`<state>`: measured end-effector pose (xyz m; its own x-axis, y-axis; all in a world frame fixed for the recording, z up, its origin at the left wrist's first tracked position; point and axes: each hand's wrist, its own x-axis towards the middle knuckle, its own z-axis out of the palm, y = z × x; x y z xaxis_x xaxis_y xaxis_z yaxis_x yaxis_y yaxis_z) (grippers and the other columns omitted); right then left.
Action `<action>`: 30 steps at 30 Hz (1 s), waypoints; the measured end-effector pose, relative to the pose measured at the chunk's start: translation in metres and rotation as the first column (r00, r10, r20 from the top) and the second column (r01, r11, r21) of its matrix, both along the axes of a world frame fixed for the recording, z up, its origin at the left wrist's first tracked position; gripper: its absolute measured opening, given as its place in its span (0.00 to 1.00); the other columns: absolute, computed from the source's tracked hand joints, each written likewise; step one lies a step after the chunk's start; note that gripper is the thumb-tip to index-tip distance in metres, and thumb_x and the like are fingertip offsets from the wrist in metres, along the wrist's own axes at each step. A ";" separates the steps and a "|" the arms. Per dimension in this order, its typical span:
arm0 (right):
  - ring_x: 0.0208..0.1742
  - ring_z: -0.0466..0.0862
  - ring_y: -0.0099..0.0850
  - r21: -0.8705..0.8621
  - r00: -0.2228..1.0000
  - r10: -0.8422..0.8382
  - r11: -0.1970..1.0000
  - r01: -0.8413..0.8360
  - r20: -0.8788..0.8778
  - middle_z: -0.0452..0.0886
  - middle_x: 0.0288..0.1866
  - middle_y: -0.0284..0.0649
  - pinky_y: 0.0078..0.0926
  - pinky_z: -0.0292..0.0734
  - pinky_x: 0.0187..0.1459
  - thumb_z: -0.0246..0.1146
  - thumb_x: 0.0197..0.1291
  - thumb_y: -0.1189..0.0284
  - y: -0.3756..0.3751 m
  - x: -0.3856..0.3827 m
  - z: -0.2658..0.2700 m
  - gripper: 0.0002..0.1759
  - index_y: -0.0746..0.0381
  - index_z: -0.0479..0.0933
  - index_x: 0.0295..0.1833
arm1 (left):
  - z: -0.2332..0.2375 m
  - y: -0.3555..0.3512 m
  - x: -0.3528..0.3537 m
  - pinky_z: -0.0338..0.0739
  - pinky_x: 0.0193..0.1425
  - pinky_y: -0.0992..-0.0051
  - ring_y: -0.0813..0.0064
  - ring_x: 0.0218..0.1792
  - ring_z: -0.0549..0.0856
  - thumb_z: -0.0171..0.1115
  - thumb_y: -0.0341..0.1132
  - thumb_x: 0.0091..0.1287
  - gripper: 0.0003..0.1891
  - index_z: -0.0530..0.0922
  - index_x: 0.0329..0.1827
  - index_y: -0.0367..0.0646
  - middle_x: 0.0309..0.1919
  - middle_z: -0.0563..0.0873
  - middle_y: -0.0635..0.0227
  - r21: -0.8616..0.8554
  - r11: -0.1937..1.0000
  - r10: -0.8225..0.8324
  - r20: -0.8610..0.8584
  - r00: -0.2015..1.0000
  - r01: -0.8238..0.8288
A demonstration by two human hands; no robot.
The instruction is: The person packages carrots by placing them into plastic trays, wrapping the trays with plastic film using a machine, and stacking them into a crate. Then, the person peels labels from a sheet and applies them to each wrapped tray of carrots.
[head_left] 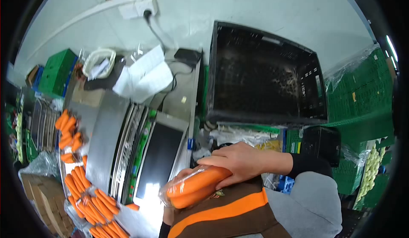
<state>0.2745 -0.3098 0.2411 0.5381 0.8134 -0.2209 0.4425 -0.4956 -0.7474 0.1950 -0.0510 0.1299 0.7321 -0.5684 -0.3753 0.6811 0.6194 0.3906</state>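
A clear-wrapped pack of carrots (pixel 197 187) is held close against the brown and orange apron, tilted with its right end higher. My right hand (pixel 238 161) is closed over the upper right end, its fingers on top and the thumb at the near side. My left hand (pixel 180 176) grips the left part from behind, and most of its fingers are hidden by the pack. Beside it is a wrapping machine with a dark flat plate (pixel 159 157) and a bright metal surface. A loose carrot (pixel 133 206) lies by the machine's lower edge.
Several carrot bundles (pixel 91 206) lie on the metal table to the left. A big black crate (pixel 260 76) stands at the back, green crates (pixel 362 88) to the right. Papers (pixel 147 76) and a white basket (pixel 99 63) sit behind the machine; cardboard boxes (pixel 47 204) are lower left.
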 end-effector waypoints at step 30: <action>0.53 0.82 0.41 0.217 0.287 -0.667 0.566 0.795 0.687 0.82 0.53 0.51 0.31 0.76 0.58 0.59 0.70 0.63 -0.137 0.273 -0.135 0.23 0.72 0.75 0.59 | -0.017 0.083 -0.029 0.76 0.43 0.80 0.81 0.38 0.82 0.59 0.38 0.73 0.08 0.79 0.43 0.43 0.37 0.84 0.70 0.503 0.247 0.889 0.223 0.400 -0.828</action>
